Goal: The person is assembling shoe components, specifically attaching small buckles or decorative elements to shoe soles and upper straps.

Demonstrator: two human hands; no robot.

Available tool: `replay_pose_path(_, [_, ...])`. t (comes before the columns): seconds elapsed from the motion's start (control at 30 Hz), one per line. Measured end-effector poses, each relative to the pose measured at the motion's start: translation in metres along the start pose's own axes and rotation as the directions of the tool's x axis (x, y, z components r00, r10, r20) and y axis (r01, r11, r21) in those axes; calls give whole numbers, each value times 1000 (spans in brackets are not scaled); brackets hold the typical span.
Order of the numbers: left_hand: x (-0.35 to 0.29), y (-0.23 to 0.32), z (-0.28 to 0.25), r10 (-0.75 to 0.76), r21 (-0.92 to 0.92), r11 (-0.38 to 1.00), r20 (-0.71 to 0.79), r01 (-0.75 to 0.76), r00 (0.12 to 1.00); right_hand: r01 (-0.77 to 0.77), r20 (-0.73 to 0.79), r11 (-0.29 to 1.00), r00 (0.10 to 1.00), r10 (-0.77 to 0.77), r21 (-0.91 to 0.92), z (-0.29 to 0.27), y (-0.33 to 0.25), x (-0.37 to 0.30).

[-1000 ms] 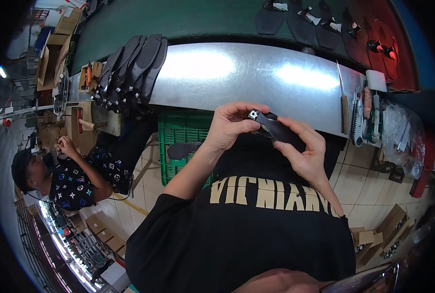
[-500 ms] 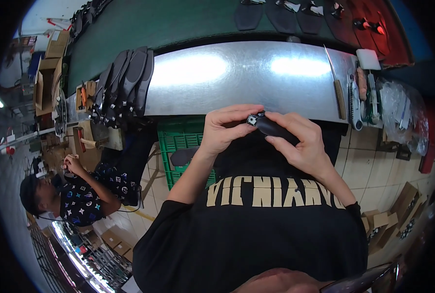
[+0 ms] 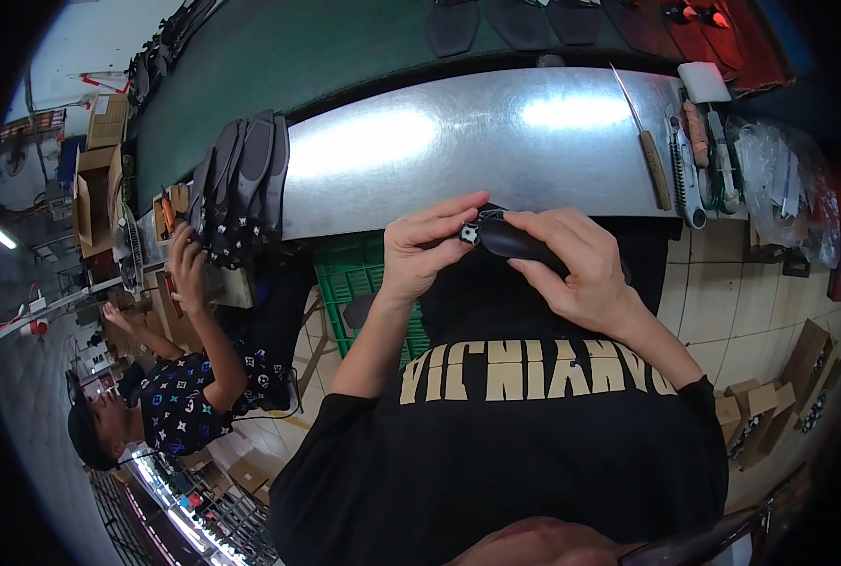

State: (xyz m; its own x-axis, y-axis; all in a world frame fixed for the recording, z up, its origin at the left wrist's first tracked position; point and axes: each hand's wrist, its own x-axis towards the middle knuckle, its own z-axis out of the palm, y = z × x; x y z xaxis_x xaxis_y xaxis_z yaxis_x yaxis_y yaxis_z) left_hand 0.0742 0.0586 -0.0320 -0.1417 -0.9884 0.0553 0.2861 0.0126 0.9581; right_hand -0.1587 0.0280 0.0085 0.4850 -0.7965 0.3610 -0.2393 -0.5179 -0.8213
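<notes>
A: Where is the dark shoe piece (image 3: 517, 241) now?
B: It is between the two hands, by the near edge of the metal tabletop (image 3: 477, 141). Its shiny end points to about nine o'clock.
A: And how are the hands?
B: The left hand (image 3: 430, 247) has thumb and fingers pinched on this shiny end. The right hand (image 3: 576, 269) is clamped on the smooth body, with the thumb on the near side.
A: What is around, if the hands are the centre of the clock?
B: At two o'clock lies a wooden-handled awl (image 3: 655, 170) on the tabletop. Between nine and ten there is a pile of dark soles (image 3: 246, 170). Between eight and nine, lower down, stands a green crate (image 3: 350, 283), partly hidden by the left forearm. At eight o'clock, another person (image 3: 185, 396) has both hands raised.
</notes>
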Motion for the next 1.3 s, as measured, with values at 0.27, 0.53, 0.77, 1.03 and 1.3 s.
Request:
replay_pose_path(0.27, [1, 2, -3, 55, 26, 998, 119, -58, 991, 1, 5, 1000, 1000, -1, -13, 3, 0, -4])
replay_pose_path(0.53, [3, 7, 7, 53, 143, 987, 162, -76, 985, -40, 42, 998, 998, 42, -57, -1, -1, -2])
replay_pose_path(0.77, [4, 7, 20, -161, 96, 983, 51, 156, 986, -327, 44, 911, 944, 327, 253, 5, 15, -9])
replay_pose_path(1.03, [3, 6, 31, -267, 8, 963, -42, 268, 963, -223, 10, 973, 975, 223, 67, 8, 10, -6])
replay_pose_path(1.3, [6, 9, 38, -300, 78, 947, -132, 311, 945, 19, 35, 985, 999, -14, -172, 8, 17, -7])
